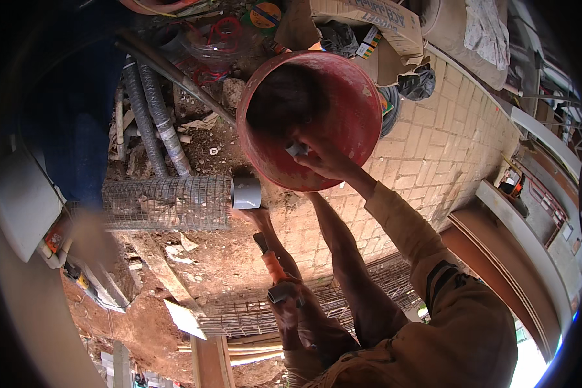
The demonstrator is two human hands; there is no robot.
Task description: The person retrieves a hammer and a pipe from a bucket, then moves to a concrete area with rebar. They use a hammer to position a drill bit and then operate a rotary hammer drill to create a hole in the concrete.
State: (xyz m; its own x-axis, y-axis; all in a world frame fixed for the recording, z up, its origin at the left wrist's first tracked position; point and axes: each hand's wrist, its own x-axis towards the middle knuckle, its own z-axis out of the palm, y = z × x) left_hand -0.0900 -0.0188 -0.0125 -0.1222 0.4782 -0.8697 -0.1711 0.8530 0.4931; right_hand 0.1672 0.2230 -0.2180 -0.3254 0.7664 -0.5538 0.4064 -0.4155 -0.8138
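My right hand (323,158) reaches into a large red bucket (362,97) with scuffed walls. Its fingers close on a small grey pipe fitting (297,148). Low in the middle, my left hand (290,307) is closed around an orange-handled tool (275,265) with a dark, flat end; its exact kind is unclear. A grey, curved pipe piece (280,293) is also in that hand. A short, wide grey pipe (246,193) lies by my foot, next to the end of a wire mesh cage (168,202). Deep shadow hides the bucket's bottom.
A person in dark blue clothing (77,149) stands at the left. Wrapped pipes (155,116) and a metal bar (181,81) lie behind the mesh. An open cardboard box (394,32) sits beyond the bucket. Brick paving (433,142) spreads right; steel rebar (239,320) lies near.
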